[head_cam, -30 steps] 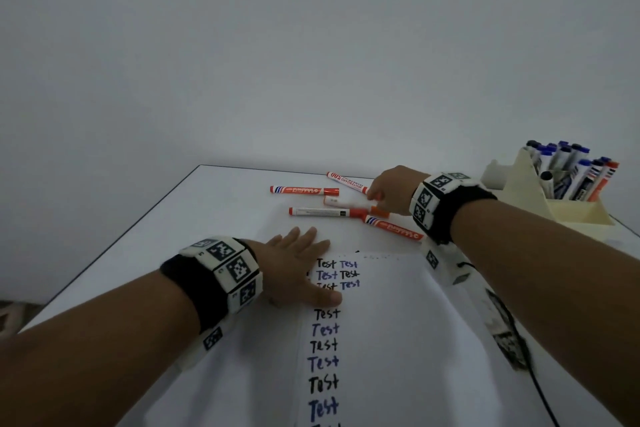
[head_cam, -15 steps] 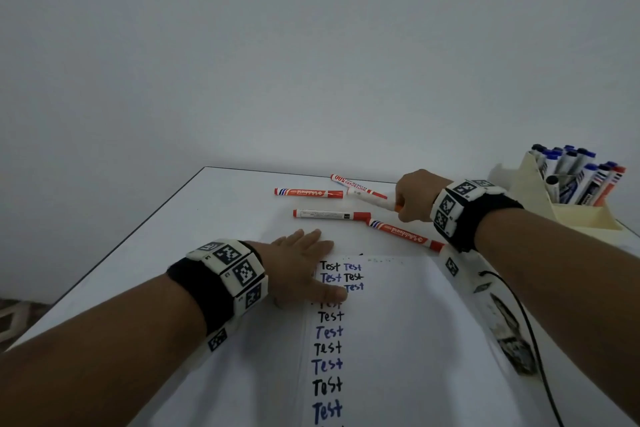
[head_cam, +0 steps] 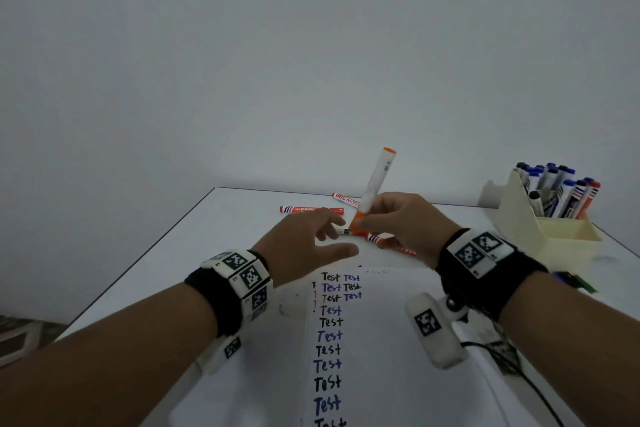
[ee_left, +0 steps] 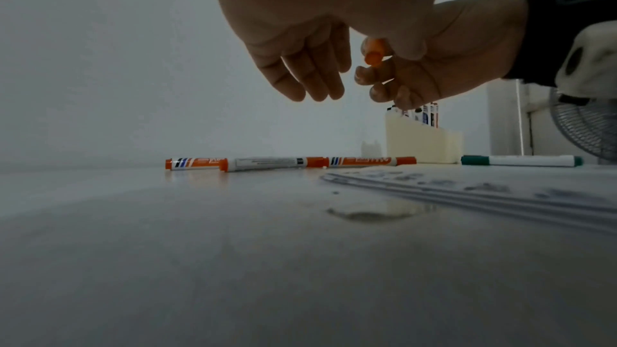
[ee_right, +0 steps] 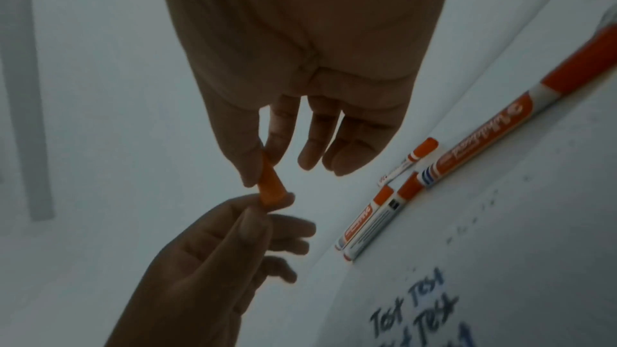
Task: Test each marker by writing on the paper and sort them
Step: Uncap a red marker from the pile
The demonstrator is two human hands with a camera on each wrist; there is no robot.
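The right hand (ee_right: 300,83) pinches an orange marker cap end (ee_right: 271,189) between thumb and forefinger, the left hand's (ee_right: 213,260) fingertips touching it.

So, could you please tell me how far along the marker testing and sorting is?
Done: the paper carries many "Test" lines in black and blue, and the holder holds a batch of markers. In hand: the right hand holds an orange marker upright, and the left hand reaches its cap. Left: several orange markers lie on the table.

Right hand (head_cam: 408,222) lifted orange marker (head_cam: 375,184) upright; left hand (head_cam: 304,239) rose off paper (head_cam: 381,340).
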